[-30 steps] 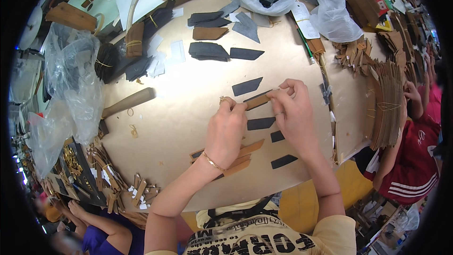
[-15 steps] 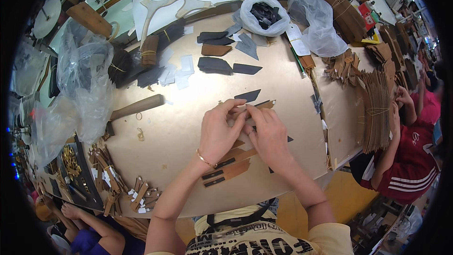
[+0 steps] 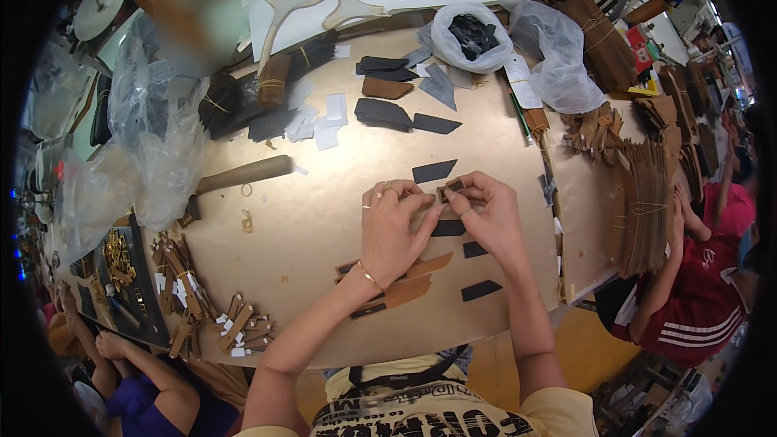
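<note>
My right hand (image 3: 492, 214) pinches a small brown leather piece (image 3: 451, 188) between thumb and fingers. Close beside it, my left hand (image 3: 395, 222) has its thumb and fingertips pressed together at the piece's near end; what lies in that pinch is too small to make out. A black slanted leather piece (image 3: 435, 171) lies just beyond my hands. Another dark piece (image 3: 447, 228) is partly visible beneath them, and one more (image 3: 482, 290) lies near my right forearm. Brown leather strips (image 3: 409, 286) with dark patches lie under my left wrist, partly covered.
Dark leather stacks (image 3: 383, 113) and a white bag (image 3: 472, 39) of black scraps lie farther back. At left are a hammer handle (image 3: 247, 174), plastic bags (image 3: 158, 129) and a tray (image 3: 133, 283) of gold hardware. A tied brown bundle (image 3: 645, 202) stands at right, by a co-worker's hands (image 3: 680, 214).
My hands have drawn slightly apart at the fingertips, and the brown piece shows more plainly in my right hand. The dark pieces around them are more exposed. The whole view has shifted a little.
</note>
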### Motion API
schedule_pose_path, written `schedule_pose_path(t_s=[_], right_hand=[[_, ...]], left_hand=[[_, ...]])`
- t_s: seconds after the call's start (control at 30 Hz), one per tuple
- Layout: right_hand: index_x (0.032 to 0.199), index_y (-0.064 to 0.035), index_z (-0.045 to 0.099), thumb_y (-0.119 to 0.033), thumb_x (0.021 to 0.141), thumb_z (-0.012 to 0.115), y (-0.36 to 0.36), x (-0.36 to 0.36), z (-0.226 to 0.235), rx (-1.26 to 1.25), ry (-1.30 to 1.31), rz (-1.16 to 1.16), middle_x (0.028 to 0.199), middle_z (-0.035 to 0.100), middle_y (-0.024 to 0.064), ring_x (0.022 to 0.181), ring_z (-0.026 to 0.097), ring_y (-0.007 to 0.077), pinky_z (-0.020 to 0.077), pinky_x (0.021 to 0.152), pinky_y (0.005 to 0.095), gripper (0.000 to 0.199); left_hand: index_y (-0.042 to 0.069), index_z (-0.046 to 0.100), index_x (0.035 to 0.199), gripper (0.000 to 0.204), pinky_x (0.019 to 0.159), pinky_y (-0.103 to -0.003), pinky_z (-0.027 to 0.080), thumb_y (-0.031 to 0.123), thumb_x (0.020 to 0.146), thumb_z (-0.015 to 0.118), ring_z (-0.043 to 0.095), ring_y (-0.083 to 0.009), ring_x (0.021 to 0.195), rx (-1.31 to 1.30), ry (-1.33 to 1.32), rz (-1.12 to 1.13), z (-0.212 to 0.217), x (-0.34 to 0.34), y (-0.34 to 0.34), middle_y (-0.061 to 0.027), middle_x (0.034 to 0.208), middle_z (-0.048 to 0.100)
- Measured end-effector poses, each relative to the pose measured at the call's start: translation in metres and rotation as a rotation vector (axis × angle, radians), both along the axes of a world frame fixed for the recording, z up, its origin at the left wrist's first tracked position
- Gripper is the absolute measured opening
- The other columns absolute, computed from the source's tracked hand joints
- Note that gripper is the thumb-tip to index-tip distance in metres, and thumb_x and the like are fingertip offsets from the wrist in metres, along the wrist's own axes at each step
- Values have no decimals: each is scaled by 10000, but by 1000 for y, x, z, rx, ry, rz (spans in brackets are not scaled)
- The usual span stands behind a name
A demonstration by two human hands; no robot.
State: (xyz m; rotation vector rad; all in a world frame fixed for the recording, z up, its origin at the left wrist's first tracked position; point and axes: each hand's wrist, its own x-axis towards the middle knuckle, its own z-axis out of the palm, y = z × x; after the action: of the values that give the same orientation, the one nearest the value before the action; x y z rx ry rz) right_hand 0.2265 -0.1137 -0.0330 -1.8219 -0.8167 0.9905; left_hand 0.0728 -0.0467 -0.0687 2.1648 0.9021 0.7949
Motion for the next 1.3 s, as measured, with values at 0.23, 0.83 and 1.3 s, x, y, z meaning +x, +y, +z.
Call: schedule_pose_path(t_s=[0.23,0.83,1.3], right_hand=[[991,47,658,-16,870,652,-3,8,-2,-25,-90,54,841,725,77,763,637,75,494,704,230,136],[884,35,639,-40,833,661,4,10,-8,12,-2,-47,727,704,60,650,599,58,472,613,227,93],[883,46,638,-49,832,654,5,11,-13,33,26,-57,718,711,92,631,644,93,498,596,244,109]], left_hand=[[84,755,823,104,929,-416,349,169,764,748,535,-255,995,-100,78,41,5,9,6,-64,968,598],[36,710,1044,208,785,-404,524,124,855,711,636,-317,895,501,499,-143,5,-74,144,-135,1015,665],[31,697,1080,273,786,-340,547,84,813,669,666,-221,954,723,137,-693,-3,-7,60,-76,1091,647]])
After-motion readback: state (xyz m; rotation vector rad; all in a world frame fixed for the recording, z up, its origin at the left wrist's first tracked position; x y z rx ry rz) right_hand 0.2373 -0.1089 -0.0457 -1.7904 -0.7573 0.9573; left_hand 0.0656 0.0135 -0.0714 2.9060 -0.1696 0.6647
